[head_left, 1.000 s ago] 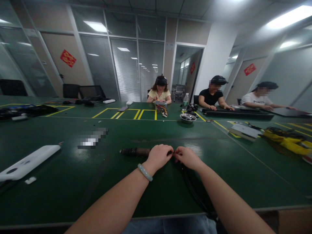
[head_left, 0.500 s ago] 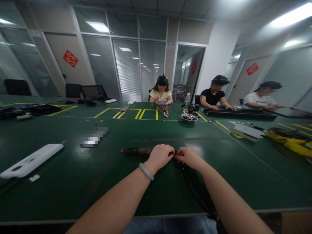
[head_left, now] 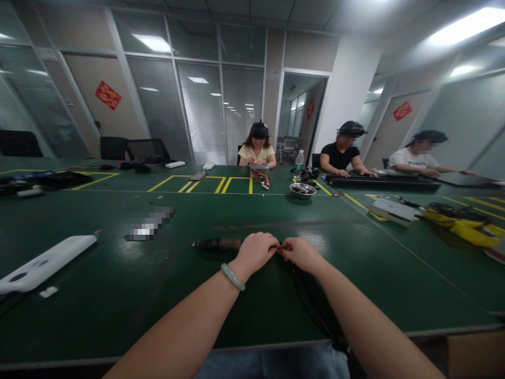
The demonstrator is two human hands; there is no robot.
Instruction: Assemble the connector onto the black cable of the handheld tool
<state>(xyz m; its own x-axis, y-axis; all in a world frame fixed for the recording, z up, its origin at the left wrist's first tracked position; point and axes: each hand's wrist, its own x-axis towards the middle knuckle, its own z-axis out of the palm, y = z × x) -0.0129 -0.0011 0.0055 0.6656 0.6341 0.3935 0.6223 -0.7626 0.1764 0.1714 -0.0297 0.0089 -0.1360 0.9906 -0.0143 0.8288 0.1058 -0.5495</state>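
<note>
L hand (head_left: 254, 254) around tapered cyl. tool (head_left: 218, 245) — R hand (head_left: 302, 255) pinched narrow, hold unclear.

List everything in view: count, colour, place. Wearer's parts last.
cylindrical tool: 1, black and brown, at the left hand
cable: 1, black, below the right hand
table: 1, green, foreground
long device: 1, white, left
small piece: 1, white, beside that device
pixelated item: 1, grey-white, left of the tool
bowl: 1, silver, far side
bottle: 1, clear, behind bowl
wire bundle: 1, multicoloured, far centre
long bar: 1, black, far right
box: 1, white, right
co-workers: 3, opposite
chairs: several, dark, far side
door signs: 3, red, background
bangle: 1, grey-green, left wrist
left hand: 1, bare, holding the tool
right hand: 1, bare, fingertips at the left's
</note>
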